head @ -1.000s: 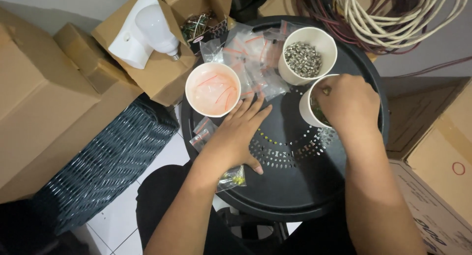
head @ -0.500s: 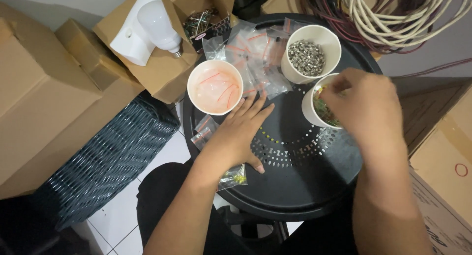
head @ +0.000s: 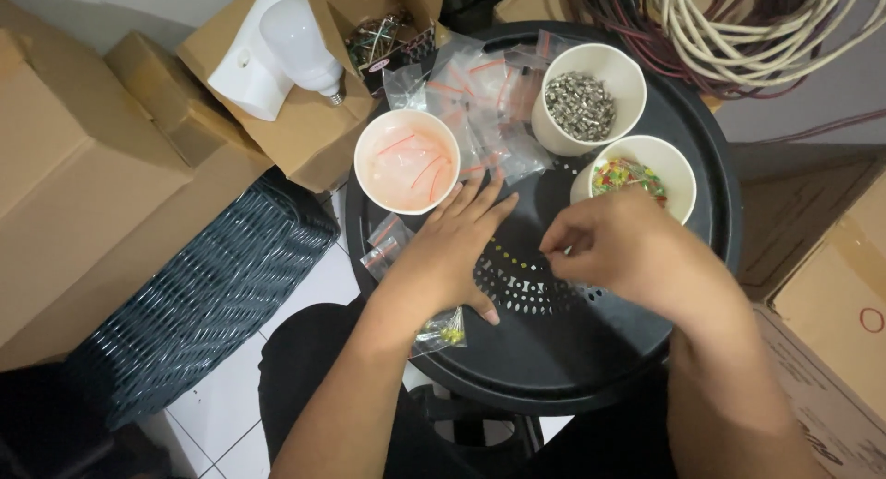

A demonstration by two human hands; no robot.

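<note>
Round black worktop (head: 591,368). Left hand (head: 452,248): flat, grip released, beside cup of clear bags (head: 407,161). Right hand (head: 628,248): fingertips pinched, contents too small to tell, near cup of coloured LEDs (head: 637,176). Risk: a dropped piece may fall through the worktop's perforations.

Whatever the right hand (head: 628,253) pinches is too small to tell — fingertips hide it.
</note>
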